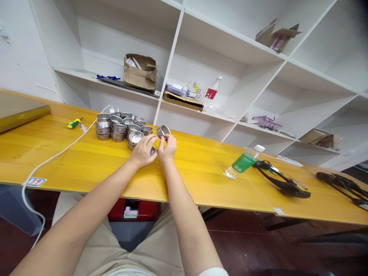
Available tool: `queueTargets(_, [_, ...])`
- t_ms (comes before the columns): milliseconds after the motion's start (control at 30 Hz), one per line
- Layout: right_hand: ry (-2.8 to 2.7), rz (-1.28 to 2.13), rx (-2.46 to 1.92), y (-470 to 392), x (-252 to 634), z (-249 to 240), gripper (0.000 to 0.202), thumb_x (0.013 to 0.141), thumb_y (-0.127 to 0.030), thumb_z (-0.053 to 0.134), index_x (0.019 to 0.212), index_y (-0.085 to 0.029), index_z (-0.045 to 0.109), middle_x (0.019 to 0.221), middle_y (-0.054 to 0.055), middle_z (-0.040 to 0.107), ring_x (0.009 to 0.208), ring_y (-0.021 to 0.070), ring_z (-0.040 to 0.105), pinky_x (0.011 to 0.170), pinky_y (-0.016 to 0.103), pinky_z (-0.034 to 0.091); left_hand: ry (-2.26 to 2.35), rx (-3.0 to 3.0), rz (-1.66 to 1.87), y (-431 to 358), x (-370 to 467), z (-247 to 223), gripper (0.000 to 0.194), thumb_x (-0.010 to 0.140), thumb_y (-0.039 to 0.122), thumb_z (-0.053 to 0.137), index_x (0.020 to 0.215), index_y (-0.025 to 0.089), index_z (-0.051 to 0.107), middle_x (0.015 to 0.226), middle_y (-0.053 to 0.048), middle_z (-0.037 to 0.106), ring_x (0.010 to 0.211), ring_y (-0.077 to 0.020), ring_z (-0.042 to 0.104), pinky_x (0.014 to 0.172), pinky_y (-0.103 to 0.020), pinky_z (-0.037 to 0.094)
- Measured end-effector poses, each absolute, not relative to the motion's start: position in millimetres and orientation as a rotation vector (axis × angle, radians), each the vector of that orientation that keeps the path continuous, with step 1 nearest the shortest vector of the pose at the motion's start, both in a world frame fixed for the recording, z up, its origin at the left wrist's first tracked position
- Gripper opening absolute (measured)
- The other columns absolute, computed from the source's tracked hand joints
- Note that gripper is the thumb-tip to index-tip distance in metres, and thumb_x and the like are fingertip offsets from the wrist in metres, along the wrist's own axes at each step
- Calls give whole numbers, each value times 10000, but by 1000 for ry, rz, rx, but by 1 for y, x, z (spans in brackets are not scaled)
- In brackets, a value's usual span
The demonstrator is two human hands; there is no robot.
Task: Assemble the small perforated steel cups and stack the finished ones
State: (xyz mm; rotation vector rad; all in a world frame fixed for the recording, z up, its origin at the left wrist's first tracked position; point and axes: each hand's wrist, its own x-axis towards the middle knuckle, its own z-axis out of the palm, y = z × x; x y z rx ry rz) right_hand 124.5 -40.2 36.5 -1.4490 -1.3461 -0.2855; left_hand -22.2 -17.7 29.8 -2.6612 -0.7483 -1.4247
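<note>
My right hand (168, 148) pinches a small perforated metal strainer basket (163, 131), holding it tilted just above the table. My left hand (143, 151) curls its fingers and thumb around another strainer basket (152, 150), which is mostly hidden behind the hand. Thin wire-like pieces (158, 164) show below the two hands; what they belong to is too small to tell. Directly beyond my left hand stands a cluster of stacked metal strainer baskets (117, 128), some piled on top of each other.
A white cable (61, 151) crosses the yellow table (198, 168) at left, near a green-and-yellow screwdriver (74, 123). At right stand a green-labelled bottle (244, 163) and black strapped gear (283, 186). White shelves (201, 46) with a cardboard box (140, 73) rise behind.
</note>
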Motion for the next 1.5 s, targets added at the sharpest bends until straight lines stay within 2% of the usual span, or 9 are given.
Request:
queueTargets(133, [-1419,-289,-1344,-43,113,37,250,1018,-358,405,1116,-216,586,1079,134,635,1026,250,590,990,410,471,-777,-2592,-1506,-17,-24,32,746,857,254,620,1543,205,331,1588,-198,395,1486,-369,393,1215,-586,354])
queueTargets(233, [-1514,-284,-1266,-47,107,40,256,1019,-341,401,1122,-214,598,1084,136,638,1051,248,597,999,408,479,-755,-2527,-1596,-13,-25,31,734,896,273,591,1557,194,282,1606,-212,368,1510,-351,367,1220,-572,355])
queueTargets(567, [-1818,-343,-1291,-58,84,38,196,978,-357,491,1008,-224,632,995,102,652,1012,252,604,970,398,455,-852,-2369,-1756,1,-37,32,526,977,256,462,1498,219,393,1493,-148,539,1431,-274,480,1214,-507,383])
queueTargets(767, [-1666,-397,-1413,-64,88,44,188,922,-416,578,860,-242,607,936,87,650,1324,327,463,1115,502,312,-781,-2473,-1698,0,-35,32,490,965,261,459,1452,215,461,1439,-135,587,1382,-278,526,1197,-514,412])
queueTargets(833, [-1622,-368,-1424,-62,91,46,229,919,-414,575,769,-243,555,850,77,613,1237,318,512,1088,499,335,-740,-2531,-1674,-2,-32,31,483,963,257,457,1444,206,471,1423,-140,599,1363,-279,545,1185,-515,429])
queueTargets(900, [-1599,-350,-1416,-60,93,46,297,926,-419,556,698,-247,475,755,55,548,1040,282,576,1027,471,387,-715,-2584,-1660,-4,-30,29,502,954,252,473,1453,193,458,1415,-149,605,1338,-277,568,1167,-503,455])
queueTargets(1033, [-1613,-306,-1403,-55,92,44,383,946,-437,513,651,-255,350,653,8,446,754,209,545,937,413,437,-690,-2624,-1680,-5,-28,24,589,919,253,535,1488,164,409,1419,-170,603,1306,-282,600,1141,-473,489])
queueTargets(1233, [-1556,-241,-1392,-54,93,44,470,946,-425,518,599,-247,256,591,-10,385,645,175,473,892,360,443,-740,-2687,-1698,-7,-25,22,674,844,257,613,1481,164,416,1443,-168,595,1321,-298,596,1147,-470,489])
queueTargets(1500, [-1444,-301,-1252,-49,93,45,477,943,-405,505,579,-251,238,510,-54,320,525,135,382,746,308,412,-700,-2724,-1813,-14,-20,28,688,761,160,636,1428,174,467,1372,-145,641,1242,-270,649,1096,-417,527])
